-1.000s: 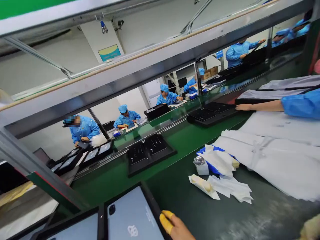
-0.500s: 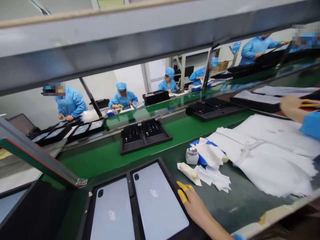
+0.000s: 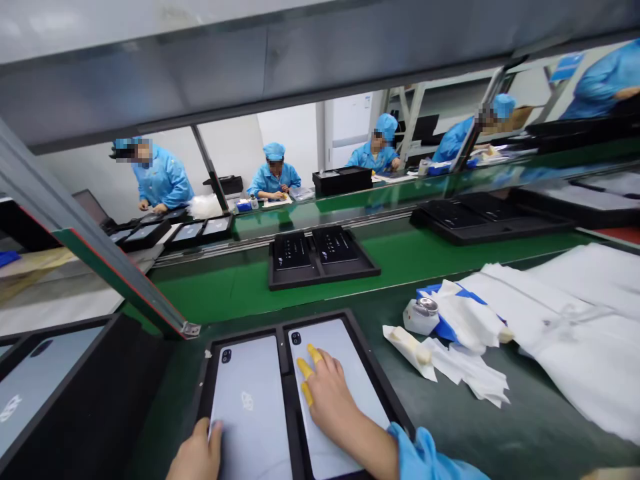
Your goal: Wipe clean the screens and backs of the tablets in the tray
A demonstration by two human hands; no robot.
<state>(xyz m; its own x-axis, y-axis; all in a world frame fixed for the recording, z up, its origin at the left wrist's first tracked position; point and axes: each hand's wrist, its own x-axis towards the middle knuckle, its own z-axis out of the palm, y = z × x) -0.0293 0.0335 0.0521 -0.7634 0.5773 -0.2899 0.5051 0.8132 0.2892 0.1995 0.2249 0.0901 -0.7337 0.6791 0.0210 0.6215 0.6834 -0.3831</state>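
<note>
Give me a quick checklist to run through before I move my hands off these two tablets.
1. Tablets seated: ok; the left tablet and right tablet each lie in their own side of the tray, camera side up.
2. Finger covers, right hand: ok; three yellow covers show.
3. Finger covers, left hand: cannot tell; the two digits clearly in view are bare, the others hidden.
4. Tray clear of bottle and paper: ok; both lie to its right, apart from it.
5. Tablet screens unmarked: cannot tell; they face down.
</note>
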